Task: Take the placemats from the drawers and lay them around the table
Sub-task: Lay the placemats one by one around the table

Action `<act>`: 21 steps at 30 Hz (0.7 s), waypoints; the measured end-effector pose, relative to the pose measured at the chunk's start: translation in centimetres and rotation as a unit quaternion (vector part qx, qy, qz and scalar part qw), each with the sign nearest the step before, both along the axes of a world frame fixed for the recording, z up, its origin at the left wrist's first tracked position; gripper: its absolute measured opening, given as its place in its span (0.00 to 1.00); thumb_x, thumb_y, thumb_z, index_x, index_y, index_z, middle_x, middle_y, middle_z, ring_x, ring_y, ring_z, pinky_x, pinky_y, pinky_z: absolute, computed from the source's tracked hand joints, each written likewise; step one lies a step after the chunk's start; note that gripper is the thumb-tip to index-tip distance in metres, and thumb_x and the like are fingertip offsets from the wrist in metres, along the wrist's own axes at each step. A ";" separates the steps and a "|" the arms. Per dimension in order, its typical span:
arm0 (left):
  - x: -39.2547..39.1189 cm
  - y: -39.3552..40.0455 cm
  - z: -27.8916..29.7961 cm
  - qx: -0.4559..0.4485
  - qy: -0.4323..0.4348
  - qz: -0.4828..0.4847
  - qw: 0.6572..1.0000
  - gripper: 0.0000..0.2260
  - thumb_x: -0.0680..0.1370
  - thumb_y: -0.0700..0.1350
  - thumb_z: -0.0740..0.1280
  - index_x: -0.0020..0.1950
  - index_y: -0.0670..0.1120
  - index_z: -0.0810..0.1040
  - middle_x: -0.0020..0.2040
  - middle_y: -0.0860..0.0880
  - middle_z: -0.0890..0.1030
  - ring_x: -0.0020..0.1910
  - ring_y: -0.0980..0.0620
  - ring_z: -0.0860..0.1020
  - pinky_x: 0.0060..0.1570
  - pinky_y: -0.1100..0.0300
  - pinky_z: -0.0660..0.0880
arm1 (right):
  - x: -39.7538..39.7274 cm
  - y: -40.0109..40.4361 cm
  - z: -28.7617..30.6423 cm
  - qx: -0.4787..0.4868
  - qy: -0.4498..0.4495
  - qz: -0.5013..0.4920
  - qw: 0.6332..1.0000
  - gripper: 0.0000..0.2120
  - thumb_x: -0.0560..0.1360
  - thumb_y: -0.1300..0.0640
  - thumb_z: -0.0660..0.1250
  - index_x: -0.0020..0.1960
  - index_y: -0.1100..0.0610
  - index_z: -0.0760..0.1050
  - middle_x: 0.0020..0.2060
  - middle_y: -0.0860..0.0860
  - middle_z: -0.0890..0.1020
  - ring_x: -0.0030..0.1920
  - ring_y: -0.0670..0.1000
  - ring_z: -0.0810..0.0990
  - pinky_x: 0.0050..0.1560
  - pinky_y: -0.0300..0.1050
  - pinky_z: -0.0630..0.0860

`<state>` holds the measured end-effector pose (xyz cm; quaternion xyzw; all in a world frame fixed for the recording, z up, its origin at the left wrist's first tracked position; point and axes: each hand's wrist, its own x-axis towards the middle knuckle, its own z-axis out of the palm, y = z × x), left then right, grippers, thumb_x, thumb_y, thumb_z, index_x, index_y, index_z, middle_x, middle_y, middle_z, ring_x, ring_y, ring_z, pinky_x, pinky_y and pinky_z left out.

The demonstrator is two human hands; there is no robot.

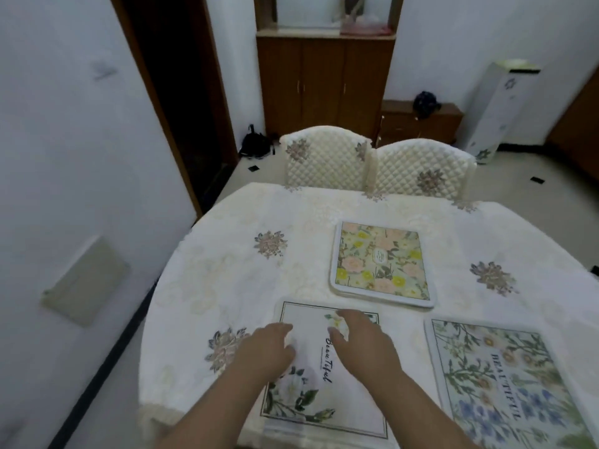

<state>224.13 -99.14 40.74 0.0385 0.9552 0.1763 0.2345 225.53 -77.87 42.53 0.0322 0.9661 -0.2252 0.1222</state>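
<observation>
Both hands, the left hand [269, 346] and right hand [363, 341], rest spread flat on the white placemat [311, 400] at the table's [227, 254] near edge. The blue-flower placemat [499, 384] lies beside it. The stack [381, 262] near the middle probably waits for the far edge.

The room is dim and evenly lit, with a cool grey cast over the plain white walls [58, 157] and no clear light source in view. Shadows are soft and faint; the open doorway with its brown wooden frame [181, 102] falls to near black. No glare shows on the cream embroidered cloth covering the tabletop [233, 254]. Wide-angle distortion bows the walls and tabletop rim outward, and the edges and far wooden cabinet [324, 85] look blurred and soft
</observation>
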 end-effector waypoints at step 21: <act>14.3 -26.3 9.0 0.028 0.136 0.211 0.968 0.21 0.82 0.53 0.60 0.76 0.57 0.67 0.75 0.58 0.70 0.71 0.57 0.71 0.70 0.57 0.68 | 4.0 -21.2 8.4 0.031 -0.004 0.209 0.977 0.31 0.78 0.33 0.57 0.78 0.38 0.55 0.76 0.41 0.65 0.70 0.47 0.71 0.65 0.47 0.72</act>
